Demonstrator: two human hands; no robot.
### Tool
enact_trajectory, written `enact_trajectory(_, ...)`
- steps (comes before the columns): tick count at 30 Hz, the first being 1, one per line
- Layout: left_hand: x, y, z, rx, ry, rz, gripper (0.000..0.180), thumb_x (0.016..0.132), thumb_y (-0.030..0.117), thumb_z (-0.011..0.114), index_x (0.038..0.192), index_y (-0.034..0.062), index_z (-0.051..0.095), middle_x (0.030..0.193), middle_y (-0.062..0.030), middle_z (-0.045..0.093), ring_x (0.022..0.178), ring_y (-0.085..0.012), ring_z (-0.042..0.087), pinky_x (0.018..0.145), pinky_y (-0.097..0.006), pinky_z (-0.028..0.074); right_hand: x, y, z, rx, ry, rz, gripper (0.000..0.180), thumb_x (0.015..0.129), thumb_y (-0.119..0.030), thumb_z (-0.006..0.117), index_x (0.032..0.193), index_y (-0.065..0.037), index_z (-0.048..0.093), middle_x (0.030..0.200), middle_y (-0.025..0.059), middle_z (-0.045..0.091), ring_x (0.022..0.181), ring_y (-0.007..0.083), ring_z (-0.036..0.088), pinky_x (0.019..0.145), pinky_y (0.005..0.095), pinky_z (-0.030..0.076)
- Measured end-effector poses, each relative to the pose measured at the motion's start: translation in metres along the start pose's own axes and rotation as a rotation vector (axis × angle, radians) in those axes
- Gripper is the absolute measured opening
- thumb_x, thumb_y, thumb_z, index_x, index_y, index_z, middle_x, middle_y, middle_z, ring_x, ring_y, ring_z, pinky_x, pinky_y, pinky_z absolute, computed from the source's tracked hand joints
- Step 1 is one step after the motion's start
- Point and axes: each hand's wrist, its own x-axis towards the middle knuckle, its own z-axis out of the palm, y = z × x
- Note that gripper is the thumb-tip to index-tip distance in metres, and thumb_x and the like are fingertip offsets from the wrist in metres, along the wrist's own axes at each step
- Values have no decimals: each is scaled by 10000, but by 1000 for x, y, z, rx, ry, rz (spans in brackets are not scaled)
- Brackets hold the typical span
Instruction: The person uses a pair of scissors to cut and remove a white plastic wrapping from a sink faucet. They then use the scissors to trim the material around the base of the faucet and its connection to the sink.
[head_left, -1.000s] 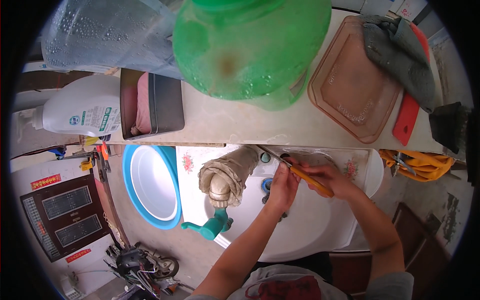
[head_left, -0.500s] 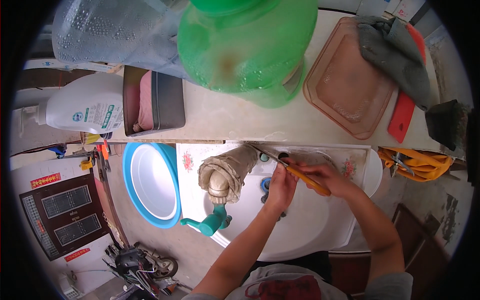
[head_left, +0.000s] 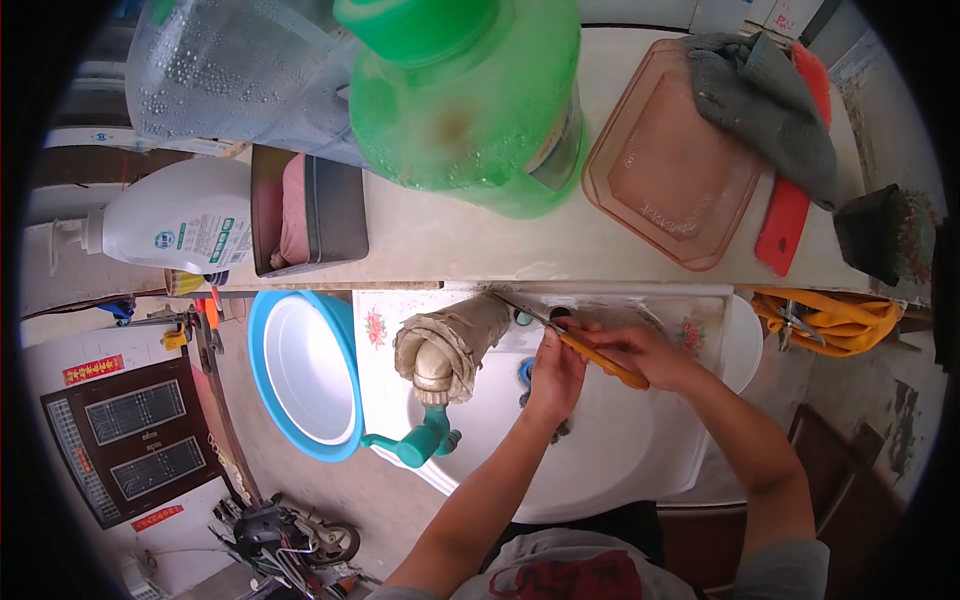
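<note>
My left hand (head_left: 558, 378) is closed round the front of an orange-handled tool (head_left: 600, 358) with a long, thin metal blade. My right hand (head_left: 645, 352) is closed on the handle behind it. The blade slants up to the left. Its tip meets the sink's back edge beside the foot of a cloth-wrapped pipe (head_left: 455, 335); I cannot tell whether it touches the pipe. A teal tap (head_left: 425, 440) sticks out from the pipe's near end. Below my hands lies the white sink (head_left: 620, 450), with a blue-ringed piece (head_left: 525, 372) partly hidden by my left hand.
Behind the sink, a ledge (head_left: 430, 240) holds a green bottle (head_left: 460, 130), a grey box (head_left: 335, 215), a white jug (head_left: 175, 215), a brownish lid (head_left: 680, 160), a grey cloth (head_left: 765, 100) and a small dark pot (head_left: 870, 235). A blue-rimmed basin (head_left: 255, 380) stands left of the sink.
The view has shifted slightly, so the bottles and lid on the ledge appear farther left. Both hands keep their hold on the tool, its tip still by the pipe's foot.
</note>
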Motion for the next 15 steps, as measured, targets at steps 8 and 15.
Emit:
enact_trajectory(8, 2, -5, 5, 28, 35, -10, 303, 958, 362, 373, 1056, 96, 480, 1051, -76, 579, 910, -137, 518, 808, -267, 387, 4, 11, -12, 109, 29, 34, 330, 903, -127, 517, 1228, -72, 529, 897, 22, 580, 744, 82, 534, 646, 208, 434)
enact_trajectory(15, 1, 0, 5, 97, 45, 2, 310, 952, 378, 386, 1040, 98, 487, 1002, -74, 598, 824, -114, 502, 735, -248, 394, -5, 3, 7, 144, 58, 9, 327, 905, -135, 526, 1224, -64, 528, 1014, 42, 596, 882, 81, 543, 734, 203, 430)
